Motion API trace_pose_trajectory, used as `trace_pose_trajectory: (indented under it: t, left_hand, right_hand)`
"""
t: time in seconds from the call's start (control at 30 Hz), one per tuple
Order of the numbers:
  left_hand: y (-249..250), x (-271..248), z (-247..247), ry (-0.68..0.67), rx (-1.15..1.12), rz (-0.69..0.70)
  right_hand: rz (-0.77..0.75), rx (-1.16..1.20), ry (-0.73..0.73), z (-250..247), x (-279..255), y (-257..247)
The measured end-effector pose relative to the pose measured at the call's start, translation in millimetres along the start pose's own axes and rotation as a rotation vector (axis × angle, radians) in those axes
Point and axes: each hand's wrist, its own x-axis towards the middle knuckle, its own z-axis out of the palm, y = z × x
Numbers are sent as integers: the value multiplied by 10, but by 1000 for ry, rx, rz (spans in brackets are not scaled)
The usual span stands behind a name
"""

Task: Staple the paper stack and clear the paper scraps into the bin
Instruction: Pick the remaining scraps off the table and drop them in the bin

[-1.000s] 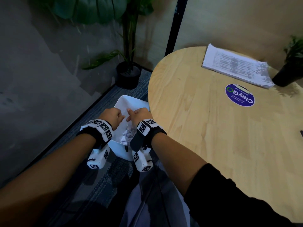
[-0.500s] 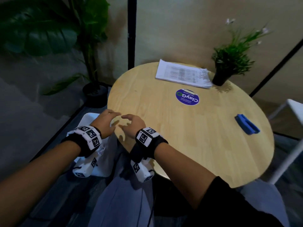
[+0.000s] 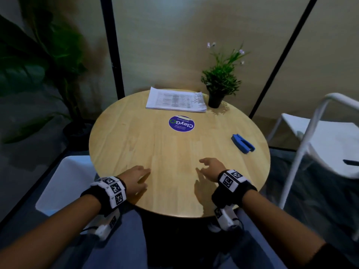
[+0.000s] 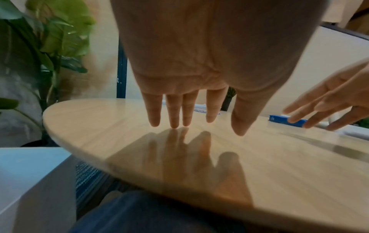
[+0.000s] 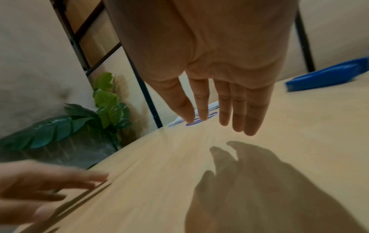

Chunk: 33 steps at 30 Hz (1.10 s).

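Round wooden tabletop has both hands low over its near edge: left hand and right hand spread loose, holding nothing. Paper stack sits at the far side, blue stapler off right, white bin on the floor at left.

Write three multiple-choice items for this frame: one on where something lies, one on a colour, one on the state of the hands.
1. Where does the paper stack lie?
A. at the far edge of the table, beside the small potted plant
B. in the white bin
C. on the white chair

2. What colour is the stapler?
A. red
B. blue
C. black

3. What are the hands doing?
A. both grip the stapler
B. the left hand pinches a scrap
C. both are open and hold nothing

Key:
1 A, the head view shows the stack next to the plant pot.
2 B, it is plainly blue on the wood.
3 C, the left hand and right hand have straight fingers over bare wood.
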Motion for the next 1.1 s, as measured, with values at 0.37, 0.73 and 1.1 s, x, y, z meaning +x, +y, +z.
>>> trace_pose_trajectory:
  t: [0.37, 0.73, 1.1]
  left_hand:
    - [540, 72, 8, -30, 39, 69]
    - [902, 264, 118, -10, 24, 119]
    - [529, 186, 25, -57, -129, 108]
  right_hand:
    - [96, -135, -159, -253, -322, 761]
    - [-14, -52, -168, -176, -247, 908]
    - [-129, -91, -184, -143, -126, 990]
